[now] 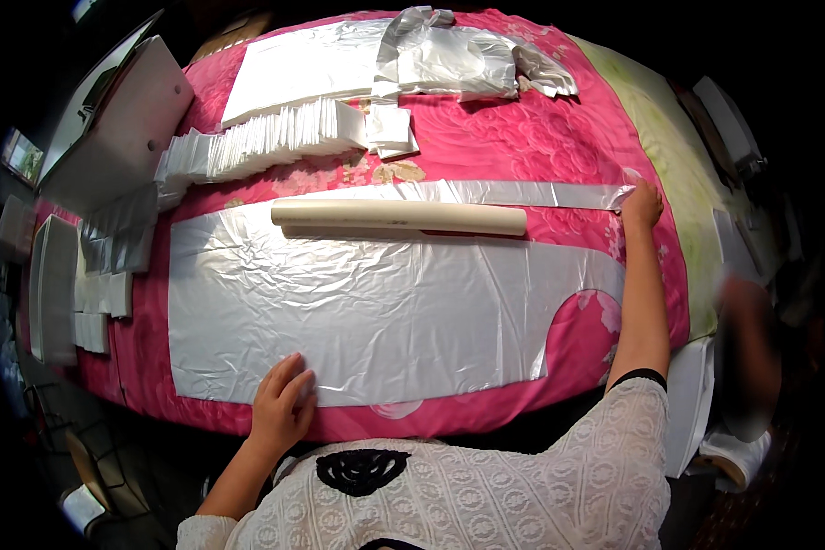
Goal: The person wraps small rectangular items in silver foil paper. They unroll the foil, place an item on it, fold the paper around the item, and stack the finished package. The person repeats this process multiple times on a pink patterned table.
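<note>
A silvery-white plastic carrier bag (385, 312) with long handles lies spread flat on the pink flowered cloth in front of me. Across its upper part rests a cream-coloured tube (403, 216), lying left to right. At the far right, my right hand (643, 203) has its fingers closed on the end of the bag's far handle, which is stretched out straight. The near handle curves round a cut-out on the right side. My left hand (284, 403) lies at the bag's near edge, fingers apart on the plastic, holding nothing.
Beyond the bag stands a long row of folded white packets (266, 142). Behind it lie a flat stack of bags (307, 69) and crumpled silvery bags (458, 64). A white box (133, 115) and small packet stacks (92, 330) are on the left. At right, a blurred reddish-brown shape (750, 339) shows.
</note>
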The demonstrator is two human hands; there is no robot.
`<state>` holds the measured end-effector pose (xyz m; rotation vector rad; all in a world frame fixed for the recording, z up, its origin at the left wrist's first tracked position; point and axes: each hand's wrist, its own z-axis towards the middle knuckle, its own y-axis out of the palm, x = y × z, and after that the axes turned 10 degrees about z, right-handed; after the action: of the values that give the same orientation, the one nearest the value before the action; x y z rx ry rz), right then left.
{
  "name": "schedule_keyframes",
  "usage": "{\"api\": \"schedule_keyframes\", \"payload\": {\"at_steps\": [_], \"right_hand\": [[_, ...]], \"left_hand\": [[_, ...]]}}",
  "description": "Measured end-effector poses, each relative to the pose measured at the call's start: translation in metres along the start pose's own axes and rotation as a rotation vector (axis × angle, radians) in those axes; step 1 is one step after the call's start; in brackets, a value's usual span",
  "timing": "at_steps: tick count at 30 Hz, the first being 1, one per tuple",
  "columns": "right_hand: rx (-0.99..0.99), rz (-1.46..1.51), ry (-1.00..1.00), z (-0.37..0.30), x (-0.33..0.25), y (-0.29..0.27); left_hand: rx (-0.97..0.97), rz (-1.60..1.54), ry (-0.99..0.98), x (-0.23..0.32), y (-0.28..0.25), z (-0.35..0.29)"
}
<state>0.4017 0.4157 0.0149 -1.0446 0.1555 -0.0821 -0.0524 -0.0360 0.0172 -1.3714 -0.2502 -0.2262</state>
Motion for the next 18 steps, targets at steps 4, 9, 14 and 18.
{"api": "schedule_keyframes", "payload": {"at_steps": [4, 9, 14, 18], "right_hand": [[0.003, 0.293, -0.316, -0.022, -0.055, -0.021], [-0.542, 0.853, -0.81, -0.154, -0.186, -0.086], [-0.251, 0.587, -1.019, -0.175, -0.198, -0.079], [-0.711, 0.552, -0.836, -0.224, -0.178, -0.148]], "left_hand": [[0.025, -0.021, 0.036, -0.001, -0.001, 0.002], [0.007, 0.008, 0.065, -0.004, -0.008, 0.01], [-0.056, -0.016, 0.094, -0.008, -0.016, 0.018], [-0.064, -0.087, 0.093, -0.007, -0.012, 0.024]]}}
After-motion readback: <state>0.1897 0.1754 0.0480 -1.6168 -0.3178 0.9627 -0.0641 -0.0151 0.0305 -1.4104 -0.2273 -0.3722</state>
